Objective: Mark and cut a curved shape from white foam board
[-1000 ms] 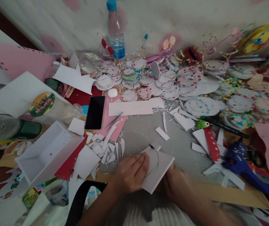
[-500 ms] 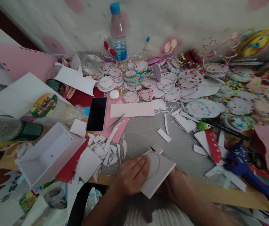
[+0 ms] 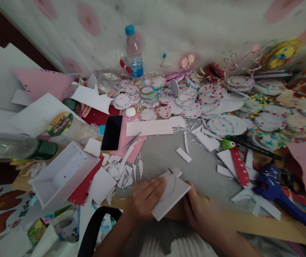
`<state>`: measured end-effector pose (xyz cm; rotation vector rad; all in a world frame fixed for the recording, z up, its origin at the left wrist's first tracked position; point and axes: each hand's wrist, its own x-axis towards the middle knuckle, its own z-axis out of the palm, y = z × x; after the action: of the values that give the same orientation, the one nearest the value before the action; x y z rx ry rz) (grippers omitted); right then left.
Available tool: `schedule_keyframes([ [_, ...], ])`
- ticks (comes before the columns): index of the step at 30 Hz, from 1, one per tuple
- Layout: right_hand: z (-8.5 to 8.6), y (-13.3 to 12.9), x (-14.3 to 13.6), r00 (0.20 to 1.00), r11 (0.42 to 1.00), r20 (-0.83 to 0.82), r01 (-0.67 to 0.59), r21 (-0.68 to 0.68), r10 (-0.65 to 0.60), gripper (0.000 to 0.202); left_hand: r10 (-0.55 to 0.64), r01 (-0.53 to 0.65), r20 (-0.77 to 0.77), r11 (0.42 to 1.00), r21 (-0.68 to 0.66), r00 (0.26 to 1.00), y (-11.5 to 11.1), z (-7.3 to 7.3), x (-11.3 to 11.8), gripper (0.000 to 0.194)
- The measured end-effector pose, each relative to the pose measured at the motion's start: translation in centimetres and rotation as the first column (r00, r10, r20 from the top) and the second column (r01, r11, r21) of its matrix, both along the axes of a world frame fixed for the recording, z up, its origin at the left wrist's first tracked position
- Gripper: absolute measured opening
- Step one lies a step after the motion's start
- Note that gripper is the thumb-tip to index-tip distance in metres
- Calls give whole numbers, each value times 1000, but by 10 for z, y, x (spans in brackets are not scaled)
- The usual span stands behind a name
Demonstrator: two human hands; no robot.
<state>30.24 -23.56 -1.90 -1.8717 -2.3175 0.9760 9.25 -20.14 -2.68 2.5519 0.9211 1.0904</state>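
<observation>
My left hand (image 3: pixel 148 198) is closed on a piece of white foam board (image 3: pixel 170 194), its fingers lying over the top face. A green curved line is drawn on the board, which is tilted near the table's front edge. A thin dark pointed tip (image 3: pixel 170 171) shows at the board's far edge, close to the curve. My right hand (image 3: pixel 200 205) is at the board's right corner, fingers curled. What it grips is hidden below the board. Cut white scraps (image 3: pixel 122 173) lie to the left, and a small white strip (image 3: pixel 183 155) lies beyond the board.
Stacks of white discs with coloured dots (image 3: pixel 186 100) line the back, beside a water bottle (image 3: pixel 134 57). A phone (image 3: pixel 112 132), tweezers (image 3: pixel 132 141) and a white open box (image 3: pixel 64 175) stand left. A blue glue gun (image 3: pixel 281 192) and board offcuts (image 3: pixel 257 203) lie right.
The view has tilted up and shifted a little. The board has moved slightly left in view with both hands, and more of my right hand's thumb side shows. My left hand keeps its hold.
</observation>
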Motion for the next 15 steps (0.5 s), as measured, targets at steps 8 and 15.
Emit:
schedule_keyframes([
  [8, 3, -3, 6, 978, 992, -193, 100, 74, -84, 21, 721, -266, 249, 519, -812, 647, -10, 10, 24, 15],
  [15, 11, 8, 17, 983, 963, -145, 141, 229, -110, 24, 945, 214, 246, 200, -956, 215, 15, 22, 21, 40],
])
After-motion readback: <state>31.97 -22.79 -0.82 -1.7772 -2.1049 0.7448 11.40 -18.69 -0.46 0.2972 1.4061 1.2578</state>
